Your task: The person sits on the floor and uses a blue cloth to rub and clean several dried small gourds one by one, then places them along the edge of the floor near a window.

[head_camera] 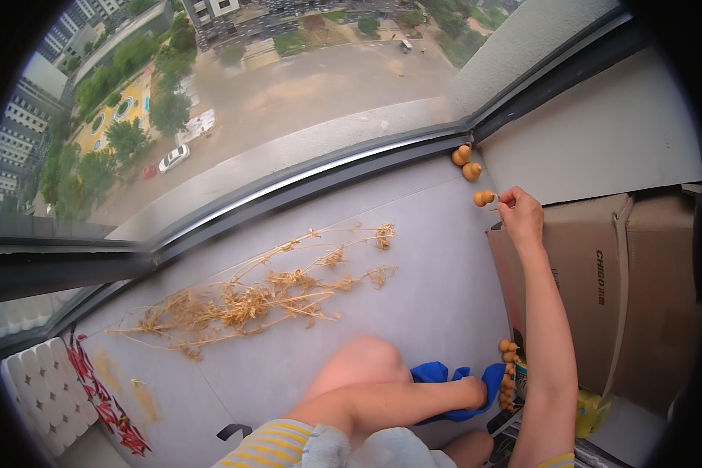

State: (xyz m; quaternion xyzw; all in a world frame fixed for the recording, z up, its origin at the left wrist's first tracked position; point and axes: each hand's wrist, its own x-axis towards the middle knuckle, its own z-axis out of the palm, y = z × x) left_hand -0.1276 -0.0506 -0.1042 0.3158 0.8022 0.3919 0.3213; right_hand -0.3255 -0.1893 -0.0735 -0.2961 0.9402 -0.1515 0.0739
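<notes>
Between its fingertips my right hand (520, 212) pinches the stem of a small dried bottle gourd (484, 198), near the floor corner by the window. Two more small gourds (467, 163) rest on the tile close to the window frame. My left hand (475, 393) is at the lower right, beside a bright blue cloth (494, 389) that partly surrounds it; its fingers are mostly hidden, so its hold cannot be told. A row of several small gourds (508, 374) lies just right of the cloth. Dried plant stalks (251, 301) are spread across the grey floor.
A large cardboard box (573, 269) stands on the right, with a yellow package (591, 412) below it. Red chili peppers (102, 401) lie in a strip at the lower left, beside a white pack of rolls (47, 392). The window's dark frame (304, 187) runs along the floor.
</notes>
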